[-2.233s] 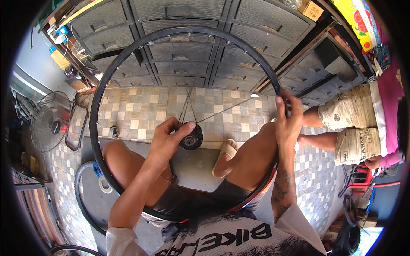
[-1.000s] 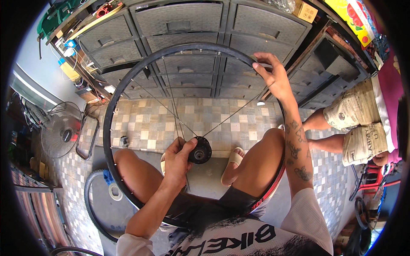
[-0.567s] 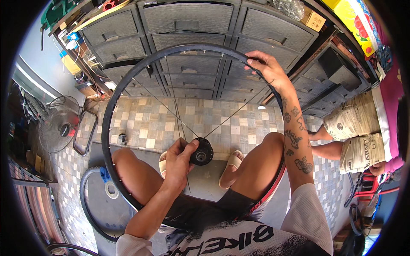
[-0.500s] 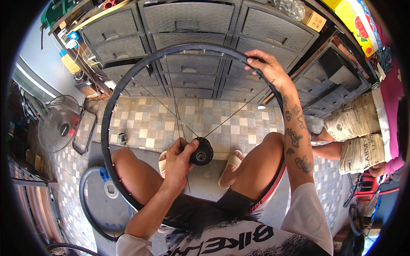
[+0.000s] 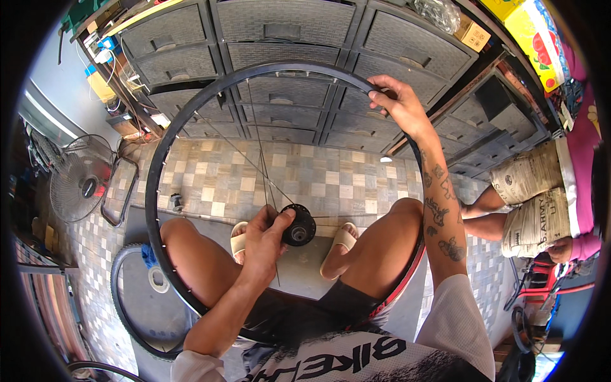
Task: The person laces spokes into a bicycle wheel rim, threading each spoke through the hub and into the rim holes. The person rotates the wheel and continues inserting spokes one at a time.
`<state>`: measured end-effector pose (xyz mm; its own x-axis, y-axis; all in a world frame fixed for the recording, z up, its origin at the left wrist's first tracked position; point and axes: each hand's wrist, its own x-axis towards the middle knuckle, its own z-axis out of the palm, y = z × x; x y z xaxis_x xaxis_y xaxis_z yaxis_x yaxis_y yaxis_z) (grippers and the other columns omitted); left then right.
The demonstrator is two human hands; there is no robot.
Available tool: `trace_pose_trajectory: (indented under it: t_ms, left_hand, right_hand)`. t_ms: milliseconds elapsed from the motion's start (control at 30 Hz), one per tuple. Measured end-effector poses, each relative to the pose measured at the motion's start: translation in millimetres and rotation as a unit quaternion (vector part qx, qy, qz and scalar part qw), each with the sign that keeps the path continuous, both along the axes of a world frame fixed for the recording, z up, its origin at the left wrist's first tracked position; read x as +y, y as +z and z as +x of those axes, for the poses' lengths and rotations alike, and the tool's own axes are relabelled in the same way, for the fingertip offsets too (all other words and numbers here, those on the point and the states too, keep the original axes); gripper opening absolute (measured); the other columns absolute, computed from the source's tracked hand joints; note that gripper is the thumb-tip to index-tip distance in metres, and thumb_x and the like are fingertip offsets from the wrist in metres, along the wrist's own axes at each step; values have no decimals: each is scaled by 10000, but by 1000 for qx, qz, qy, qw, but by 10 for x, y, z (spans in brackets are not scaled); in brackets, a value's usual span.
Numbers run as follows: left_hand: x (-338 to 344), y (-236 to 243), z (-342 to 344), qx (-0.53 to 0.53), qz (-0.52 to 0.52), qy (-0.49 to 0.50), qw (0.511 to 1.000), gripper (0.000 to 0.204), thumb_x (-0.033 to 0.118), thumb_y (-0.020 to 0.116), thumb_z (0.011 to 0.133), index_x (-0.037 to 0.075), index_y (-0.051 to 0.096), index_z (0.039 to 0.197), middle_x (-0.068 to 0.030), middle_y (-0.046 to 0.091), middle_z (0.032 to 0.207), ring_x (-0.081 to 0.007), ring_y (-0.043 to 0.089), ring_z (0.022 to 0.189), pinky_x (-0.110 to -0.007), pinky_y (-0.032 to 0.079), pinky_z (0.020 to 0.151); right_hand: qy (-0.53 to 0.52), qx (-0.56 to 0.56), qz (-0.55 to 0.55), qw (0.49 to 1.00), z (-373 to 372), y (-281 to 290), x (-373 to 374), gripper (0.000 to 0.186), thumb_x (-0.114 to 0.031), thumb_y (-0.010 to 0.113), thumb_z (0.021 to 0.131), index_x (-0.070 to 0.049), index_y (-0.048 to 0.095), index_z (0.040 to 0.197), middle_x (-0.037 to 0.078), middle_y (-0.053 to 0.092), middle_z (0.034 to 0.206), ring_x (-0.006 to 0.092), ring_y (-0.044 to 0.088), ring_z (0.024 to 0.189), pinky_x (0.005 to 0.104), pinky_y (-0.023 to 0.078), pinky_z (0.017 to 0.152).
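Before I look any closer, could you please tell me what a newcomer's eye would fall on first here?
Probably the large black wheel rim, circling the middle of the view, with the right hand gripping its upper right. Next comes the dark hub inside it, near the centre, held in the left hand with a few thin spokes. Grey drawers stretch across the top, and a round fan stands at the far left.

Right hand (image 5: 407,105) hides a stretch of rim (image 5: 280,65); left forearm (image 5: 223,312) covers part of rim's lower left. Inside rim, left hand (image 5: 259,240) masks the hub's (image 5: 299,232) left side; some spokes (image 5: 263,173) vanish behind it. Dark object (image 5: 176,203) near rim's left inner edge: too small to identify. Person (image 5: 538,204) right of rim: cut off.
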<state>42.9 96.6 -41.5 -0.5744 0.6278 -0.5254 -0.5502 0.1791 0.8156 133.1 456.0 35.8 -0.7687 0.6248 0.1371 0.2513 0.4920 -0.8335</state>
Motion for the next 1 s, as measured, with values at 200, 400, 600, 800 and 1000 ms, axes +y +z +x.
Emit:
trace_pose_trajectory:
  t_ms: [200, 400, 600, 800, 1000]
  left_hand:
    - [-15, -71, -31, 15, -19, -27, 999, 284, 336, 765, 982, 206, 548, 854, 109, 559, 767, -3, 449, 646, -220, 315, 559]
    - [-4, -236, -66, 47, -8, -21, 999, 290, 315, 758, 1003, 139, 568, 872, 64, 549, 746, -34, 439, 586, -235, 323, 504]
    - [10, -408, -126, 62, -13, -12, 998, 285, 312, 747, 1023, 49, 644, 979, 7, 584, 778, -70, 464, 548, -255, 339, 477]
    - [30, -522, -204, 80, -48, -20, 995, 281, 334, 701, 1049, 61, 672, 1110, 25, 546, 721, -61, 473, 526, -242, 317, 451]
    - [19, -530, -270, 93, -63, -28, 993, 292, 334, 690, 1049, 68, 674, 1168, 32, 516, 682, -57, 473, 520, -233, 308, 438]
  right_hand:
    - [-8, 19, 86, 996, -27, -26, -49, 375, -43, 763, 907, -31, 687, 1274, 69, 726, 1087, 193, 669, 962, 355, 526, 897]
    - [-32, 2, 153, 988, 6, 26, -163, 419, -62, 774, 890, -23, 660, 1291, 139, 719, 1174, 307, 695, 1074, 413, 533, 971]
    - [-75, 16, 237, 969, 66, -18, -319, 437, -80, 784, 913, -16, 654, 1325, 181, 706, 1291, 300, 688, 1182, 412, 526, 1031]
    - [-50, 25, 149, 987, 71, -35, -205, 391, -85, 770, 906, -48, 694, 1288, 173, 759, 1144, 325, 725, 1060, 400, 538, 990]
    - [-58, 40, 165, 984, 75, -71, -190, 360, -78, 760, 920, -48, 699, 1274, 163, 753, 1118, 316, 725, 1040, 401, 540, 984]
